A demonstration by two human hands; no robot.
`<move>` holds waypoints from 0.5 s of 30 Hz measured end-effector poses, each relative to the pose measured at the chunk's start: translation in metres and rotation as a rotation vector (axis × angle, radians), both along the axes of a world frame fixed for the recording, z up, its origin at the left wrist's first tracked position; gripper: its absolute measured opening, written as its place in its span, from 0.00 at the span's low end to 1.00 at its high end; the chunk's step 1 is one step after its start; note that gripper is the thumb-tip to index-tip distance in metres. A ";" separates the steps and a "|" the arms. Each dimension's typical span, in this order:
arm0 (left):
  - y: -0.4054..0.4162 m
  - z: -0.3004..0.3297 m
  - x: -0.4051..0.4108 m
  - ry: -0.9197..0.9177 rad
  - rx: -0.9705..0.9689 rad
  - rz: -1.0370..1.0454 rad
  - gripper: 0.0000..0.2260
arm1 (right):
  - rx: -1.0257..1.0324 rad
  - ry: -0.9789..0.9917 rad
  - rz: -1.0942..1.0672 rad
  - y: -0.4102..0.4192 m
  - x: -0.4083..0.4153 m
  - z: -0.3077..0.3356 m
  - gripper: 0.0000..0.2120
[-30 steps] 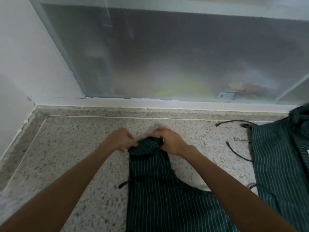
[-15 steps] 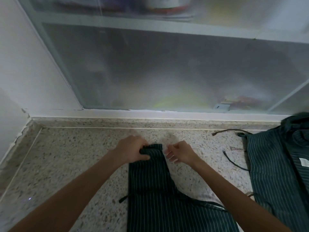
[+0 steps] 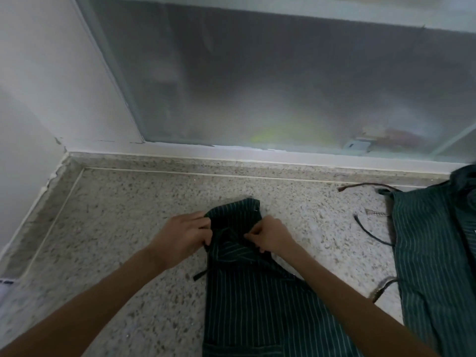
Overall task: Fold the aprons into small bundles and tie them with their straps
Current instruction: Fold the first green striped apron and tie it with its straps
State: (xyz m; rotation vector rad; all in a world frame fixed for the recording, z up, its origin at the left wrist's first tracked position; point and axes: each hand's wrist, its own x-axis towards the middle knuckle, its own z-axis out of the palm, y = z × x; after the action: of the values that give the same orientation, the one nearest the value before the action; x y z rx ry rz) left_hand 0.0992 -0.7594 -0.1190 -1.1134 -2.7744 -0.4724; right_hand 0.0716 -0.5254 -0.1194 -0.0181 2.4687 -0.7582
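A white plaster wall (image 3: 38, 73) closes the left side of a speckled grey-and-cream terrazzo counter (image 3: 116, 228), with a frosted sliding glass panel (image 3: 283, 73) running along the back. On the counter, the person's left hand (image 3: 184, 238) grips the left edge of a dark green apron with thin white pinstripes (image 3: 252, 300), fingers curled into the cloth near its narrow far end. That far end is turned over on itself between the two hands, and the rest of the apron lies flat on the counter, spreading toward the camera. A thin dark strap end (image 3: 200, 274) pokes out from its left edge. The right hand (image 3: 270, 237) pinches the fold from the other side, the two hands close together but not touching. Farther right, well apart, a second green pinstriped apron (image 3: 432, 253) lies spread at the counter's edge, its dark cords (image 3: 371, 233) trailing loose on the stone; a small pale twisted piece beside them is too blurred to identify.
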 end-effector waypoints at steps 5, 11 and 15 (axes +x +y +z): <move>-0.014 0.004 0.003 -0.230 -0.004 0.129 0.11 | 0.104 0.021 0.005 -0.003 -0.003 0.014 0.24; -0.013 0.006 0.012 -0.560 -0.105 0.319 0.09 | 0.191 -0.046 0.154 -0.024 0.000 0.027 0.12; -0.003 0.036 0.001 -0.658 0.334 0.536 0.05 | -0.516 -0.385 -0.372 -0.009 -0.036 0.086 0.06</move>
State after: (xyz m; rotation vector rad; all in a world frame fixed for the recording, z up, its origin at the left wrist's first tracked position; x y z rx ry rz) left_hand 0.1000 -0.7628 -0.0832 -0.1183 -3.1433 -1.3455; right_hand 0.0355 -0.5342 -0.0335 0.3691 1.8777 -1.3957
